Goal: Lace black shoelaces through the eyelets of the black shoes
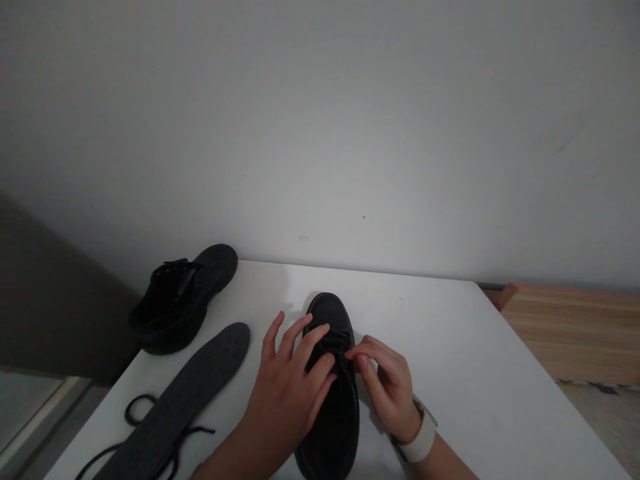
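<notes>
Left hand [289,388]: fingers spread, resting over the black shoe [342,417], which lies beneath. Right hand [393,390]: thumb and forefinger closed together at the laces [339,341]; grip on lace unclear. Insole [187,393]: left of left hand.

This seemed a plain room, perhaps in a home. A white table [465,373] met a pale, scuffed wall [350,133].

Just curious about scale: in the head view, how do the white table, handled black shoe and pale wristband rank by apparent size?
Largest to smallest:
1. White table
2. Handled black shoe
3. Pale wristband
</notes>
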{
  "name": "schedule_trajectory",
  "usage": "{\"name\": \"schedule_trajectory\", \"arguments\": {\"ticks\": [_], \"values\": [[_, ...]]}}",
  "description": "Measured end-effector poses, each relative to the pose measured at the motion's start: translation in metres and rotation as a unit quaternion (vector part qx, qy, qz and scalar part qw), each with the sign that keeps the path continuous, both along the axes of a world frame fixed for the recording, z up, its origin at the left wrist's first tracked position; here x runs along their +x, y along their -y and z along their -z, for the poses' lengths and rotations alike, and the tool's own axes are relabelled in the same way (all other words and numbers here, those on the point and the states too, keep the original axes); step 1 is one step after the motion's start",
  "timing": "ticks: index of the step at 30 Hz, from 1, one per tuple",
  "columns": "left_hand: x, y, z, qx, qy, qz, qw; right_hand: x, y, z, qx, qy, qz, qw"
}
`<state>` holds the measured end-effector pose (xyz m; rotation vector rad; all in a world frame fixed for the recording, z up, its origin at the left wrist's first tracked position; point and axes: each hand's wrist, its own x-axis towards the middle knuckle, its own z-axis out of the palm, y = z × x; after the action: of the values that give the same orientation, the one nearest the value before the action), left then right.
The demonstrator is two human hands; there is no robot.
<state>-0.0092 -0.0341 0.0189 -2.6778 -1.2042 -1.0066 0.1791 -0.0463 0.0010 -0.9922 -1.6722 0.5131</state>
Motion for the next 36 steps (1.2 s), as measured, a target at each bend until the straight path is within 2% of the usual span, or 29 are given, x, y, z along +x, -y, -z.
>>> {"name": "schedule_trajectory", "arguments": {"ticks": [4, 7, 12, 16, 20, 28, 36], "values": [[0.000, 0.000, -0.002, -0.005, -0.054, -0.002, 0.999, -0.001, 0.000, -0.002, 0.004, -0.007, -0.010, 1.000], [-0.001, -0.001, 0.000, -0.016, -0.062, 0.008, 0.998, -0.002, -0.001, -0.003, 0.010, -0.016, -0.007, 1.000], [-0.008, -0.006, 0.008, -0.076, 0.008, 0.060, 0.995, -0.003, -0.001, -0.003, 0.010, -0.019, -0.003, 1.000], [-0.015, -0.008, 0.011, -0.165, 0.078, 0.124, 0.975, -0.002, 0.001, -0.004, 0.017, -0.016, -0.010, 1.000], [-0.015, -0.006, 0.013, -0.218, 0.145, 0.144, 0.954, -0.001, 0.004, -0.002, 0.012, -0.009, -0.034, 0.999], [-0.011, -0.007, 0.018, -0.227, 0.200, 0.152, 0.941, 0.001, 0.008, 0.000, 0.027, 0.030, -0.075, 0.996], [-0.011, -0.008, 0.021, -0.223, 0.226, 0.155, 0.936, -0.005, 0.006, -0.009, 0.030, 0.044, -0.059, 0.997]]}}
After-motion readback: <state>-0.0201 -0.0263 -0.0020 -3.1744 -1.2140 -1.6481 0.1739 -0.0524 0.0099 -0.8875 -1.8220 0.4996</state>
